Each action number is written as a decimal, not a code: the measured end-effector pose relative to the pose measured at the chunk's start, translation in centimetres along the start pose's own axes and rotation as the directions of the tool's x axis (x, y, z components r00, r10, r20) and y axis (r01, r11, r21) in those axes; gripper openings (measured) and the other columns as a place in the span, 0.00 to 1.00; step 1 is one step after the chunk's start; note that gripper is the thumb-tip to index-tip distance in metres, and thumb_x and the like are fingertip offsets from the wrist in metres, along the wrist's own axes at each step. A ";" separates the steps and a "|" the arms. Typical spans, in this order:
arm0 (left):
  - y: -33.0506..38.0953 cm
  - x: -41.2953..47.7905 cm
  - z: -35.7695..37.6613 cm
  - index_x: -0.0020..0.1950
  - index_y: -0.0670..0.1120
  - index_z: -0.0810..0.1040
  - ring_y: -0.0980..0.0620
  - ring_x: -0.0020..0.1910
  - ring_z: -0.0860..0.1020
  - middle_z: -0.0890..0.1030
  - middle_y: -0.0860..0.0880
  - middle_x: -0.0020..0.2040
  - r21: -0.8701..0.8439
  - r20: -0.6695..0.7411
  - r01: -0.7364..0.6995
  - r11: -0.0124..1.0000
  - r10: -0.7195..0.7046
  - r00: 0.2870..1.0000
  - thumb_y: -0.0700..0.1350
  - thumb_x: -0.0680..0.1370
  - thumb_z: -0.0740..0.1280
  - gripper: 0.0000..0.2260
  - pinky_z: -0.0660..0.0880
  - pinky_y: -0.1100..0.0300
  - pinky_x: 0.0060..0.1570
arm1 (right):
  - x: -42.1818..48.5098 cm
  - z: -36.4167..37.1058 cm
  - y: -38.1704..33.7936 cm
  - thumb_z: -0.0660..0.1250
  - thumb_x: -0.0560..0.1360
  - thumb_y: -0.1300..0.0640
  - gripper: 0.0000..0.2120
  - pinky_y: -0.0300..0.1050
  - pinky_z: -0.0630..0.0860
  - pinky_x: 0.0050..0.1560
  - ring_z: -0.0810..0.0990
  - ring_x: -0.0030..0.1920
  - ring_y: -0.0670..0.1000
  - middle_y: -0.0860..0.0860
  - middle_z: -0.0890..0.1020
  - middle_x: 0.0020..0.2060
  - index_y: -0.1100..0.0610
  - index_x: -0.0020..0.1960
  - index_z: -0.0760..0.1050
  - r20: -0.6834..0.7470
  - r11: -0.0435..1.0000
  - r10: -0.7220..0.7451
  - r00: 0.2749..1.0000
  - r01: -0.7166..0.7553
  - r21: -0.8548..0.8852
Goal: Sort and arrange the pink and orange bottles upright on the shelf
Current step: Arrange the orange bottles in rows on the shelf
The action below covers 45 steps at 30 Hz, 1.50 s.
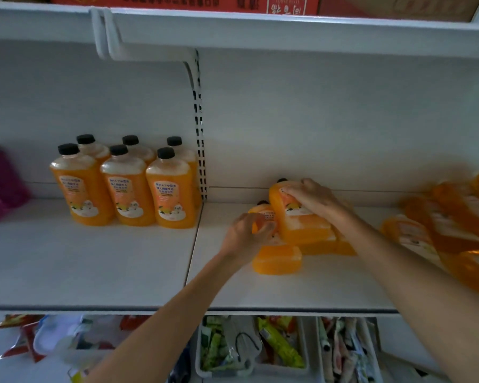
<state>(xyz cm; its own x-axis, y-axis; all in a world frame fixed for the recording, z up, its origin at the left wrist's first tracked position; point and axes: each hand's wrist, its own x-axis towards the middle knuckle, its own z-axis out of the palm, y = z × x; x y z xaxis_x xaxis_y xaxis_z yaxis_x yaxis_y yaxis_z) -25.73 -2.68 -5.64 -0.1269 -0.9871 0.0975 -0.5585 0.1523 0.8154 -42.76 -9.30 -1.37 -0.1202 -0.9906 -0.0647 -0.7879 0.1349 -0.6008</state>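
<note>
1. Pink bottles point(0, 183), blurred, sit at the far left of the shelf point(94, 258).
2. Six upright bottles point(127, 189), orange with black caps, stand in two rows of three near the back wall, just left of the post point(201, 150).
3. The left hand point(246, 233) curls its fingers round the low bottle point(277, 259), which lies flat with its cap toward the wall.
4. The right hand point(315, 200) grips the top bottle point(302, 222), which lies tilted on a small stack point(343, 247) of orange bottles just beside the low bottle.
5. A blurred heap point(454, 222) of orange bottles lies at the far right.
</note>
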 end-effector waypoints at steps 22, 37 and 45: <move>0.3 -2.5 -0.6 0.51 0.52 0.78 0.53 0.45 0.82 0.83 0.51 0.45 -0.580 -0.125 -0.034 0.814 -0.048 0.991 0.48 0.72 0.71 0.09 0.78 0.62 0.40 | -3.6 1.5 -4.1 0.71 0.72 0.52 0.29 0.40 0.78 0.44 0.76 0.54 0.49 0.49 0.74 0.56 0.51 0.68 0.62 -0.065 0.748 -0.355 0.933 0.325 0.579; -6.9 -5.1 -6.5 0.68 0.47 0.69 0.50 0.54 0.80 0.81 0.47 0.55 -0.543 -0.064 -0.072 0.837 0.044 0.997 0.39 0.73 0.70 0.24 0.78 0.60 0.47 | -7.6 7.2 -7.7 0.75 0.69 0.56 0.38 0.38 0.74 0.51 0.69 0.60 0.45 0.45 0.68 0.63 0.48 0.72 0.59 -0.082 0.798 -0.441 0.894 0.433 0.420; -7.3 -4.9 -7.3 0.68 0.50 0.69 0.53 0.57 0.78 0.80 0.51 0.57 -0.440 -0.004 -0.110 0.891 0.121 0.993 0.54 0.69 0.71 0.29 0.76 0.51 0.56 | -8.0 7.7 -7.1 0.77 0.66 0.56 0.46 0.42 0.73 0.56 0.69 0.66 0.51 0.49 0.64 0.71 0.47 0.75 0.53 -0.087 0.850 -0.425 0.901 0.430 0.305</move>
<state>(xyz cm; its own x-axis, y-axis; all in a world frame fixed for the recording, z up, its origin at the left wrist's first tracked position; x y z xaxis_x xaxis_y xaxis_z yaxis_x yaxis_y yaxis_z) -15.08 0.64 -7.89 -0.1906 -0.9616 0.1976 -0.1236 0.2232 0.9669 -31.56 -2.51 -2.66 0.1736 -0.9482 0.2661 -0.5368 -0.3176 -0.7816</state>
